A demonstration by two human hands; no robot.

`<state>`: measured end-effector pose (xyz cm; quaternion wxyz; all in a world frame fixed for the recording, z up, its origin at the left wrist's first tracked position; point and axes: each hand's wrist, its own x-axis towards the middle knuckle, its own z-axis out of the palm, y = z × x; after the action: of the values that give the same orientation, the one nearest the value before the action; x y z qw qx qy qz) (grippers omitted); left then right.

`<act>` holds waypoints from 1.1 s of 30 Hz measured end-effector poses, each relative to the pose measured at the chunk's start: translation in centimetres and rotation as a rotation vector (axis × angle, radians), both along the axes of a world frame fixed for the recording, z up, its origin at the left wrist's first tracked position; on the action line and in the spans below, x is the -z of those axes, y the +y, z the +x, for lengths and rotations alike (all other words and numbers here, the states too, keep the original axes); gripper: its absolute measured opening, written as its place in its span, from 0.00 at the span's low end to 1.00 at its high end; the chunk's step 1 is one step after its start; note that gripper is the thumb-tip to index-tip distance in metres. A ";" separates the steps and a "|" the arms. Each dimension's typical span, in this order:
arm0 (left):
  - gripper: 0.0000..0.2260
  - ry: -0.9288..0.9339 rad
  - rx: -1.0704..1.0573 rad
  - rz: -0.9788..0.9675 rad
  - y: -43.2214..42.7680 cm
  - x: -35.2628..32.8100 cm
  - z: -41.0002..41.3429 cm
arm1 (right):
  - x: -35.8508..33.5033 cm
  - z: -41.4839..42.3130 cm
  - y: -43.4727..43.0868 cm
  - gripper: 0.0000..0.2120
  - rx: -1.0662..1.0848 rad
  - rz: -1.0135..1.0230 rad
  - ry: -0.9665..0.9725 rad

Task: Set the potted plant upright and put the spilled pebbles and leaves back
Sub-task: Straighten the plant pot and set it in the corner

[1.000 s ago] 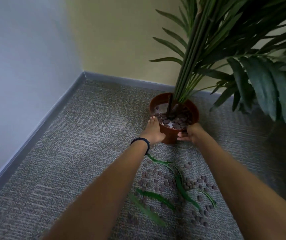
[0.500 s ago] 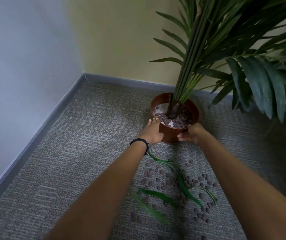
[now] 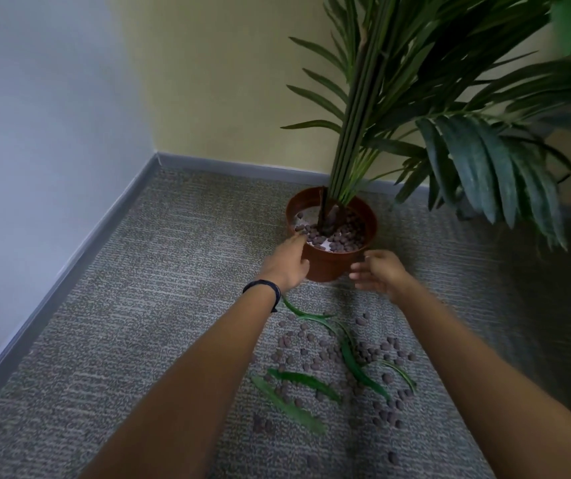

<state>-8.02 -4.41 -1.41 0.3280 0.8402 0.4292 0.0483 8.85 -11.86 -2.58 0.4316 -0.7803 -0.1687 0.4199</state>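
A brown pot stands upright on the carpet, holding a tall palm plant and some dark pebbles around its stem. My left hand rests flat against the pot's left side, fingers straight up to the rim. My right hand hovers just off the pot's right side, fingers loosely spread, holding nothing. Several spilled pebbles and several green leaves lie scattered on the carpet between my forearms, nearer to me than the pot.
Grey carpet covers the floor. The corner of two walls with a grey skirting board lies to the left and behind the pot. Drooping fronds hang over the right side.
My right hand has come off the pot and opened, drifting slightly right and toward me. The left hand stays against the pot, which stands a little straighter.
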 end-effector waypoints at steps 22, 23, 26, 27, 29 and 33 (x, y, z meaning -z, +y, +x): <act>0.24 -0.202 -0.129 0.074 1.2 -2.5 1.1 | -0.8 1.2 -0.8 0.17 0.160 0.061 -0.220; 0.24 -0.200 -0.131 0.071 1.4 -2.3 1.0 | -0.6 1.1 -0.6 0.17 0.179 0.068 -0.182; 0.24 -0.195 -0.131 0.074 1.7 -1.8 0.9 | -0.2 0.9 -0.3 0.18 0.213 0.085 -0.103; 0.24 -0.191 -0.131 0.075 1.8 -1.7 0.8 | -0.1 0.8 -0.2 0.18 0.210 0.092 -0.084; 0.24 -0.179 -0.131 0.073 2.0 -1.6 0.8 | -0.1 0.7 -0.1 0.18 0.202 0.102 -0.064; 0.24 -0.156 -0.136 0.060 2.1 -1.4 0.8 | -0.3 0.6 0.3 0.21 0.186 0.122 -0.038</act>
<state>-7.23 -2.34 -0.06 0.3312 0.8121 0.4568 0.1484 9.41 -11.55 -2.33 0.5123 -0.7727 -0.1292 0.3520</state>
